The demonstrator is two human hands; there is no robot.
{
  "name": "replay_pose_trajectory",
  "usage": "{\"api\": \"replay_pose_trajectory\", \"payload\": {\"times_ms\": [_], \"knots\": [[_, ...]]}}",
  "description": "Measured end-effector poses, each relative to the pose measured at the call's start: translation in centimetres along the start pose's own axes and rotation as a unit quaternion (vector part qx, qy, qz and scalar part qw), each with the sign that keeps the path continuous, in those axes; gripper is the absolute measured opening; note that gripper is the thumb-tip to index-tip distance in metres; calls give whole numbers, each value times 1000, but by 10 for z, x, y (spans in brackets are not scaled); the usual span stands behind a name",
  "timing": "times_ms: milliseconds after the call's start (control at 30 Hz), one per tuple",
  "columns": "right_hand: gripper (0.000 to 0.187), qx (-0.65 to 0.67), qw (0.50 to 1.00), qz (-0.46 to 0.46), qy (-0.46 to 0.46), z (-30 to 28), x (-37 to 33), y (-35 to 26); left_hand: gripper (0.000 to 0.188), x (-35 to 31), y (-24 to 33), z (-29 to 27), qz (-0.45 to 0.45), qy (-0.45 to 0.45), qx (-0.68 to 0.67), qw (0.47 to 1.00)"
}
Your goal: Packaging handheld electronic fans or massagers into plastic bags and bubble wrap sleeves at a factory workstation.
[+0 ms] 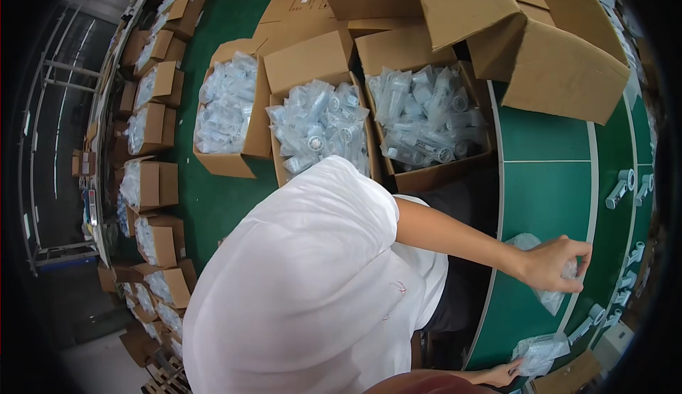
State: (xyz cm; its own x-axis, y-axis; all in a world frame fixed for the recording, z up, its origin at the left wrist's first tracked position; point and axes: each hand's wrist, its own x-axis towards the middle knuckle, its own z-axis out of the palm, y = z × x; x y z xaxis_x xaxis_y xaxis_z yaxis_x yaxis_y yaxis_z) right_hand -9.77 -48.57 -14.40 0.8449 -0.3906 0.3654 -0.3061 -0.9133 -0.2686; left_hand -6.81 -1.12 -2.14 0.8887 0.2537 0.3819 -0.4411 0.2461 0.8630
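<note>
My left hand point(555, 263) reaches over the green work surface point(543, 202) with its fingers curled round a clear plastic bag point(550, 300). Part of the bag is hidden by the hand, and I cannot make out what is inside. Another patch of clear plastic point(524, 240) shows behind the wrist. Lower in the picture, my right hand point(503, 373) grips the edge of some flat clear plastic bags point(540, 353) lying on the surface. Beyond them, white round-headed items with handles point(621, 189) lie on a green belt point(609, 152).
Three open cartons of bagged items, a left one point(256, 131), a middle one point(275, 154) and a right one point(426, 179), stand to one side. A large open carton point(561, 74) overhangs the work surface. Several filled cartons point(158, 184) line the far left. A cardboard piece point(568, 376) lies near the bags.
</note>
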Motion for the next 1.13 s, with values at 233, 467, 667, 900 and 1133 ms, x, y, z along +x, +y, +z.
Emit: {"api": "replay_pose_trajectory", "payload": {"times_ms": [233,467,667,900,1133], "knots": [[29,96,991,-85,43,-18,32,-28,18,-9,-4,-3,52,-87,-20,995],[31,171,965,-197,-11,-99,38,-91,41,-22,19,-17,55,-246,110,961],[17,213,876,-408,-142,-148,-66,-287,74,-43,54,-43,79,-217,122,965],[19,382,717,-562,-156,-94,-120,-405,55,-61,82,-121,-83,-211,324,918],[18,509,721,-408,-233,-205,-158,-448,18,-84,60,-243,-122,-3,492,862]]}}
